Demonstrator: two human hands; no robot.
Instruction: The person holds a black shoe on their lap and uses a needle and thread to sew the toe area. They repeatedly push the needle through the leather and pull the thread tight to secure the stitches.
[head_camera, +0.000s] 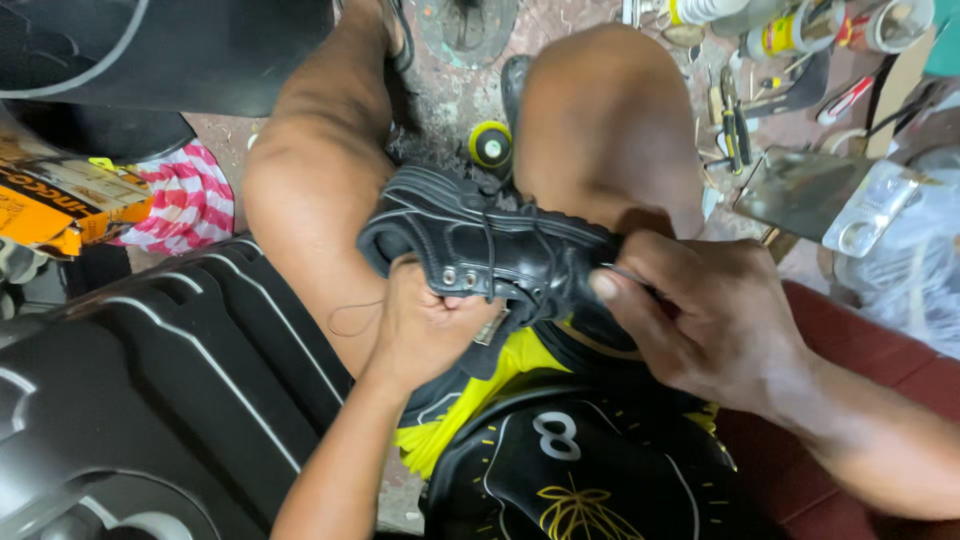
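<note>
A black lace-up shoe (480, 240) lies across my lap between my bare knees, sole side away from me. My left hand (420, 325) grips the shoe from below near its metal eyelets. My right hand (710, 320) holds the shoe's right end, with the thumb pressed on the upper and a thin needle-like tool pinched in the fingers. A dark thread (350, 318) loops from the shoe over my left thigh. A black and yellow thread spool (491, 146) stands on the floor just beyond the shoe.
A large black ribbed plastic case (150, 390) fills the lower left. Striped pink cloth (185, 200) and an orange box (60, 200) lie at left. Tools, tins and a metal plate (800, 190) crowd the floor at upper right. A red cushion (860, 360) is under my right arm.
</note>
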